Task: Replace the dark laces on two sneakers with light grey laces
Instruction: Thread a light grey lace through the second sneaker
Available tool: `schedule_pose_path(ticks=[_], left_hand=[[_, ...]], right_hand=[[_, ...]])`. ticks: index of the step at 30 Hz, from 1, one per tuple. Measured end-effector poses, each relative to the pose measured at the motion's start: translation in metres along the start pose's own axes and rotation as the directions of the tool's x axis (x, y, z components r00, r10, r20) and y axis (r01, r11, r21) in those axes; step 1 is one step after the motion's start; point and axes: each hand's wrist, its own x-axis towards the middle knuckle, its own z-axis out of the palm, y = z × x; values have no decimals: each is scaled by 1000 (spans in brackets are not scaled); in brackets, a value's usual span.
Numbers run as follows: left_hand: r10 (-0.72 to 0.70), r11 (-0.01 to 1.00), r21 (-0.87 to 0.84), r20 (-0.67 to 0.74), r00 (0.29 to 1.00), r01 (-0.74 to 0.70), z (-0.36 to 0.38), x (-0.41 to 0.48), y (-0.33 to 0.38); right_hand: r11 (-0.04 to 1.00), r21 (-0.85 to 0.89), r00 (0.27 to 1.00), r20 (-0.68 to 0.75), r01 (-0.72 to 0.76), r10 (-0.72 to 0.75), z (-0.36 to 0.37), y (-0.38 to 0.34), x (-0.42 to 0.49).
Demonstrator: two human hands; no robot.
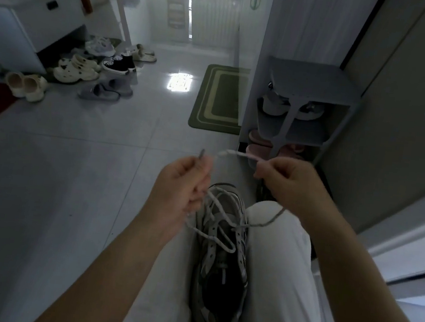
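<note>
Sneaker lies between knees; left hand and right hand pinch seemingly grey lace ends; rack beyond.

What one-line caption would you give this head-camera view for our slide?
Left hand and right hand hold strands of the light grey lace threaded through the sneaker between the knees.

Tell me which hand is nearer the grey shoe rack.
Right. The right hand, pinching a lace, is just below the shoe rack; the left hand is further left, by the sneaker.
</note>
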Motion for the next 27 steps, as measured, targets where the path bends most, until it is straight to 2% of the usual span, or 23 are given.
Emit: schedule_pose_path(ticks=[2, 4, 7, 10, 12, 14, 15, 17, 18, 20, 22, 23, 24, 25, 27], left_hand=[[22, 993, -113, -100, 995, -34, -7, 5, 9], [60, 994, -79, -177, 982, -75, -15, 10, 12], [88, 996, -13, -210, 974, -93, -20, 11, 10], [56, 994, 103, -78, 995, -48, -13, 5, 11], [15, 955, 297, 36, 999, -25, -1, 0, 11], [3, 918, 397, 36, 999, -18, 9, -2, 9], [-7, 921, 389, 13, 1000, 1, 12, -2, 8], [-71, 972, 225, -17, 997, 73, 13, -1, 8], [-107, 990, 87, -38, 994, 110, 12, 0, 7], [-169, 974, -176, -132, 977, 145, 7, 2, -1], [-244, 929, -325, -182, 953, 176, 2, 2, -11], [-284, 913, -344, -154, 947, 218, 1, 0, -17], [-316, 907, -326, -105, 943, 267, 2, -1, -21], [-331, 910, -281, -56, 942, 303, 5, -3, -23], [-308, 926, -225, 16, 951, 303, 11, -2, -22]], right_hand=[[971, 234, 999, -24, -40, 47, -11, -4, 2], [948, 316, 999, 41, -46, 35, -20, -6, 1], [971, 232, 996, 79, -51, 33, -20, -5, -2], [999, -23, 985, 168, -33, 37, -9, -7, -5], [981, -169, 982, 178, 94, -64, 2, -8, -7], [941, -183, 951, 182, 284, -252, 14, -13, -12], [929, -159, 930, 213, 334, -298, 19, -15, -14], [927, -130, 922, 222, 351, -318, 26, -17, -13], [917, -168, 928, 165, 361, -335, 28, -15, -12], [918, -256, 942, -63, 304, -330, 28, -7, -6], [966, -137, 911, -324, 219, -253, 24, -1, -4], [971, -25, 877, -424, 237, -225, 21, -1, -5], [960, 65, 863, -457, 273, -215, 20, -2, -6], [948, 118, 881, -418, 295, -222, 22, -2, -9], [950, 84, 937, -213, 301, -278, 36, 7, -18]])
